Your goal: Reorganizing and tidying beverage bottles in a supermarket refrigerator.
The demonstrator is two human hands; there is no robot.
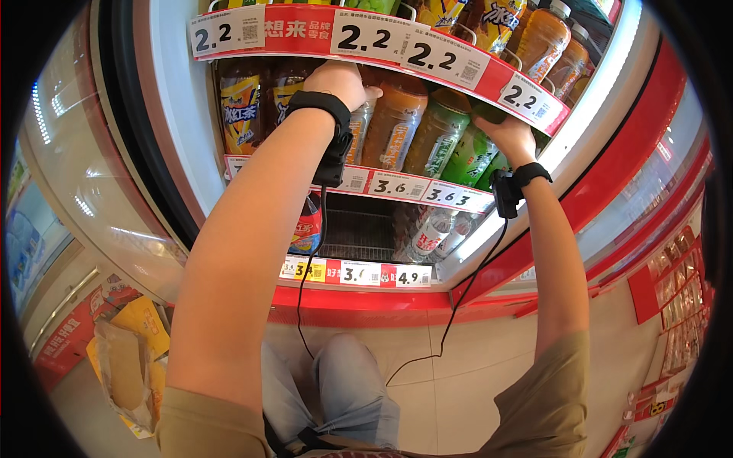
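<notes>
My left hand reaches into the middle shelf of a display fridge, under the upper price rail. Its thumb points right, towards an amber drink bottle, while its fingers are hidden behind the rail. Further right, my right hand is at the tops of the green tea bottles, its fingertips out of sight. Whether either hand grips a bottle cannot be seen. Between the hands stands a bottle with a green label. Iced tea bottles with yellow labels fill the shelf's left end.
The lower price rail runs below these bottles. Clear bottles and a red-and-blue pack stand on the bottom shelf. Black cables hang from both wrist devices. An opened yellow carton lies on the floor at left.
</notes>
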